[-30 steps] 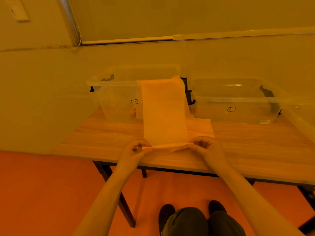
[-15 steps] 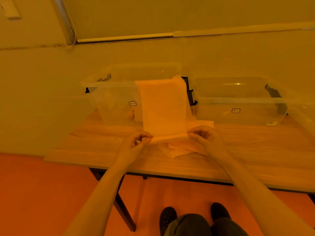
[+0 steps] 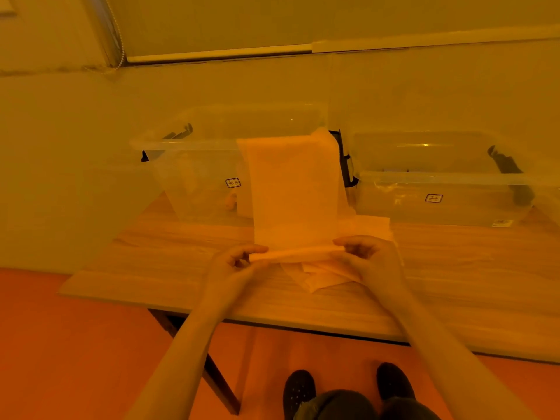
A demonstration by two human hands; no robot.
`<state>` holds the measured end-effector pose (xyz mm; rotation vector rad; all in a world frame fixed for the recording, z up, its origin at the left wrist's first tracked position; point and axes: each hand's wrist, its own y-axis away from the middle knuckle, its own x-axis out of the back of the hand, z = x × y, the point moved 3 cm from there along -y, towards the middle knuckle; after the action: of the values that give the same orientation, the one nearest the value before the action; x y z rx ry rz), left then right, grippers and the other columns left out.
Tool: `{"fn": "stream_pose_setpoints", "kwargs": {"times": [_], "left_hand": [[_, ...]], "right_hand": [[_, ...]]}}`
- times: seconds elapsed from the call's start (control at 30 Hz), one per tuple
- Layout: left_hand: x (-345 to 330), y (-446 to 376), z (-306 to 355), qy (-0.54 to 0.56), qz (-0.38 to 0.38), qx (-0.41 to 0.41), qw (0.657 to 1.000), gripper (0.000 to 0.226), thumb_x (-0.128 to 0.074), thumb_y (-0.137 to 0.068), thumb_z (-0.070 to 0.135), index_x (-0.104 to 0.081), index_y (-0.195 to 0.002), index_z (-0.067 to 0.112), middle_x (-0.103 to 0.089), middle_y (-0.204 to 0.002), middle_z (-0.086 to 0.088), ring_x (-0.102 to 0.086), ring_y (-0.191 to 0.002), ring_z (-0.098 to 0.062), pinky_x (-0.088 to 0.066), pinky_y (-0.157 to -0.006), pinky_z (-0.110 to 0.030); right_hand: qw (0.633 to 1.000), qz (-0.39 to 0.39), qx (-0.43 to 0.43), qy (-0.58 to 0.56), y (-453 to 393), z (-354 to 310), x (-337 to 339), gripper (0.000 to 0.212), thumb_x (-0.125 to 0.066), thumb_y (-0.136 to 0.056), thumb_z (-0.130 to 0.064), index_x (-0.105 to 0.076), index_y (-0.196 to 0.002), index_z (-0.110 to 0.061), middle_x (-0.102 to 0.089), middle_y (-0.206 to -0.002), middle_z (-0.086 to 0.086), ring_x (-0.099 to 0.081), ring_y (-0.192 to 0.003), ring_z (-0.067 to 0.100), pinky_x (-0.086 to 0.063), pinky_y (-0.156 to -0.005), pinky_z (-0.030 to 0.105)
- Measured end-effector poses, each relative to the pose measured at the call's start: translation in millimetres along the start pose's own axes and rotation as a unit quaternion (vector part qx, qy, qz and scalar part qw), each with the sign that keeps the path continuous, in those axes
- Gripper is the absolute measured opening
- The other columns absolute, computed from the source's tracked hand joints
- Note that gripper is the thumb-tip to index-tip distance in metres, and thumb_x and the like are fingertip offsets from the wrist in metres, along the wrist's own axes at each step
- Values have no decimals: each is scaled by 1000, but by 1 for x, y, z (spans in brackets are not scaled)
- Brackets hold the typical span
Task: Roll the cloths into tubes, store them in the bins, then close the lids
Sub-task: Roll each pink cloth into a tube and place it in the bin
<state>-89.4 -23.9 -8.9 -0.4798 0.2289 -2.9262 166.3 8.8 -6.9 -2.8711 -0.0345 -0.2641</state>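
A: Report hand status, nearest items first.

B: Left hand (image 3: 235,265) pinches the left end of the rolled edge of the cloth (image 3: 295,195). Right hand (image 3: 371,262) has its fingers curled round the right end of the same roll. The roll is held level above the table (image 3: 151,268).

A: Position of the cloth?

B: Its unrolled part rises from the roll and its top edge reaches the rim of the left bin (image 3: 194,177). A second cloth (image 3: 321,277) lies flat on the table beneath the hands.

A: Farther back?

B: The left bin is clear and lidless, with something small and indistinct inside. The right bin (image 3: 439,195) stands beside it, also lidless, against the wall.
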Motion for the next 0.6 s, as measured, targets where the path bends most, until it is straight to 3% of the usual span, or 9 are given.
{"fn": "stream_pose_setpoints", "kwargs": {"times": [0.13, 0.2, 0.3, 0.47, 0.6], "left_hand": [[0, 3, -3, 12, 11, 18, 1000, 15, -67, -68, 52, -71, -82, 49, -67, -83, 20, -60, -80, -13, -52, -73, -35], [-1, 4, -1, 10, 11, 7, 1000, 6, -69, -78, 41, -72, -79, 46, -67, -82, 20, -60, -79, -9, -52, -70, -34], [0, 5, 1, -10, 14, -17, 1000, 22, -68, -85, 29, -70, -75, 49, -65, -80, 24, -54, -72, 1, -43, -67, -23], [1, 2, -3, -16, 13, -16, 1000, 16, -69, -83, 32, -69, -81, 48, -65, -85, 11, -57, -79, -17, -48, -68, -34], [3, 2, -4, 26, 23, -17, 999, 14, -70, -84, 33, -62, -89, 43, -67, -87, 1, -61, -80, -28, -51, -67, -43]], "right_hand": [[1000, -5, -1, 0, 2, 2, 0, 20, -74, -80, -10, -72, -93, -26, -69, -97, -11, -63, -85, -5, -52, -73, 13], [1000, -1, 9, 3, 4, 2, 0, 16, -72, -81, -12, -72, -92, -24, -70, -95, -11, -64, -87, -4, -52, -76, 13], [1000, -7, 29, 8, 4, 2, 0, 12, -70, -83, -14, -72, -91, -23, -70, -96, -8, -63, -91, -1, -51, -81, 15], [999, -8, 36, 34, 0, 4, 0, 11, -70, -83, -18, -73, -93, -20, -64, -110, -13, -58, -103, -3, -51, -87, 18], [1000, -1, 14, -19, 4, 2, -1, 14, -70, -84, -14, -65, -96, -19, -70, -86, 5, -66, -78, 13, -53, -64, 19]]}}
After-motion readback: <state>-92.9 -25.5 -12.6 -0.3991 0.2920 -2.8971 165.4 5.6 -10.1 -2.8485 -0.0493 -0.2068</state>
